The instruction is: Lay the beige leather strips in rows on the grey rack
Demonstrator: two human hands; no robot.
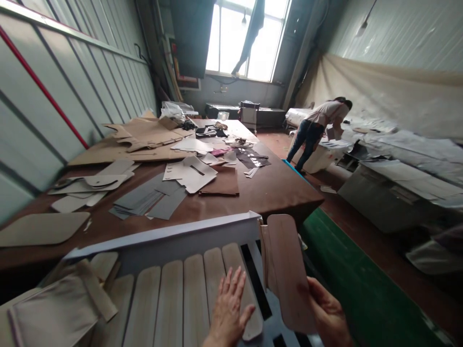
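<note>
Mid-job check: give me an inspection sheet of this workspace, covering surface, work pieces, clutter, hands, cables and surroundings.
Surface: brown-covered table.
Work pieces: row of pale slats with rounded ends; separate brown panel, held up at the row's right.
Clutter: cardboard, grey sheets and white cut pieces on the table.
Left hand: open, palm down over the row's right end.
Right hand: gripping the panel's lower right edge.
Cables: hanging lamp cord, upper right; nothing seen near the hands.
Surroundings: window ahead; co-worker bending, right; green floor strip.

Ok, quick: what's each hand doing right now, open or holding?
Left hand: open, fingers spread, palm down over the row of pale panels, holding nothing.
Right hand: closed, holding the brown panel.
</note>
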